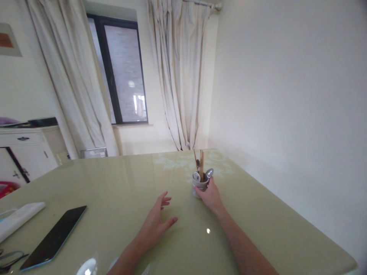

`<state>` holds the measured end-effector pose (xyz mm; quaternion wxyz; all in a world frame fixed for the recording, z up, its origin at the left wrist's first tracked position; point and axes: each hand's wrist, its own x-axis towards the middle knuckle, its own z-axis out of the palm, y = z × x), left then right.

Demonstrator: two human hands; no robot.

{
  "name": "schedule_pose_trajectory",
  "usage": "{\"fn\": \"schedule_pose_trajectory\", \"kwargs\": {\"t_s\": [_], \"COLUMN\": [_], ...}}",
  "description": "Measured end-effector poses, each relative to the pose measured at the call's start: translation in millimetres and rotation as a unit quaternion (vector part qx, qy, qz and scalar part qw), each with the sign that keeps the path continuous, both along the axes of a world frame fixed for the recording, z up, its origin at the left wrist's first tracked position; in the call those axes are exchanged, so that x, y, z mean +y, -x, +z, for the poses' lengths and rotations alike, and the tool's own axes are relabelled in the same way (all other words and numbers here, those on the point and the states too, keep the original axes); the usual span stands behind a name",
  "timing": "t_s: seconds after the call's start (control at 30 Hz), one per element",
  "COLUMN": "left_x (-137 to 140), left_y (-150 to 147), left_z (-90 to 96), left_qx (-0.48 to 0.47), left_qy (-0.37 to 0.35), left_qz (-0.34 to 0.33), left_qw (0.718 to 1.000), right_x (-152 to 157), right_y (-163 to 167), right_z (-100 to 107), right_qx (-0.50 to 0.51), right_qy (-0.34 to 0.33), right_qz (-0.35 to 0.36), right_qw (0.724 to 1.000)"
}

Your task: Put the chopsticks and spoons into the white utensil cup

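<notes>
A small light-coloured utensil cup (pixel 200 184) stands upright on the pale green table (pixel 120 191). My right hand (pixel 210 194) is closed around its near right side. Several wooden chopsticks (pixel 202 164) stick up out of the cup. A metal spoon (pixel 210 173) leans out to the right, and a whitish spoon (pixel 196 176) shows at the front rim. To the left of the cup and apart from it, my left hand (pixel 156 221) hovers over the table. Its fingers and thumb are spread, with nothing between them.
At the left lie a dark tablet (pixel 54 236), a white box-like item (pixel 21 219) and eyeglasses (pixel 13 259). A white wall (pixel 286 114) runs along the table's right side. Behind are a curtain (pixel 183 76) and a window (pixel 126 72); a white cabinet (pixel 31 149) stands far left.
</notes>
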<state>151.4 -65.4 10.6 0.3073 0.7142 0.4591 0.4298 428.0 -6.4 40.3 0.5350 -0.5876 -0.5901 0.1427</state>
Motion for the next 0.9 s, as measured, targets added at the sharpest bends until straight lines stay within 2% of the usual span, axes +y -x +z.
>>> {"fn": "schedule_pose_trajectory", "kwargs": {"t_s": [0.13, 0.3, 0.5, 0.6, 0.7, 0.77, 0.8, 0.87, 0.9], "left_x": [-0.9, -7.6, -9.1, -8.3, -8.7, -9.6, -10.1, -11.1, -11.4], "left_y": [-2.0, -6.9, -7.3, -6.5, -7.0, -7.9, -8.3, -8.6, -8.3], "left_z": [8.1, 21.4, 21.4, 18.6, 18.6, 20.1, 20.7, 20.6, 19.6], "left_qx": [0.013, 0.102, 0.107, 0.117, 0.132, 0.141, 0.144, 0.152, 0.155], "left_qy": [-0.027, -0.007, -0.029, -0.031, -0.026, -0.022, -0.021, -0.016, -0.012], "left_qz": [0.01, -0.017, -0.013, -0.014, -0.016, -0.023, -0.026, -0.032, -0.033], "left_qw": [1.0, 0.995, 0.994, 0.993, 0.991, 0.989, 0.989, 0.988, 0.987], "right_x": [12.8, 19.8, 20.6, 16.4, 7.2, -2.4, -8.2, -21.9, -29.3], "right_y": [-33.5, -54.6, -57.6, -56.9, -49.6, -36.2, -26.3, -1.2, 13.0], "right_z": [-1.1, -3.6, -5.6, -0.7, 6.6, 10.0, 10.8, 10.6, 9.8], "right_qx": [0.002, 0.008, 0.01, 0.004, -0.017, -0.033, -0.042, -0.059, -0.072], "right_qy": [-0.005, -0.011, -0.02, -0.068, -0.158, -0.209, -0.225, -0.233, -0.21], "right_qz": [-0.085, -0.174, -0.201, -0.244, -0.295, -0.263, -0.219, -0.085, -0.004], "right_qw": [0.996, 0.985, 0.979, 0.967, 0.942, 0.941, 0.948, 0.967, 0.975]}}
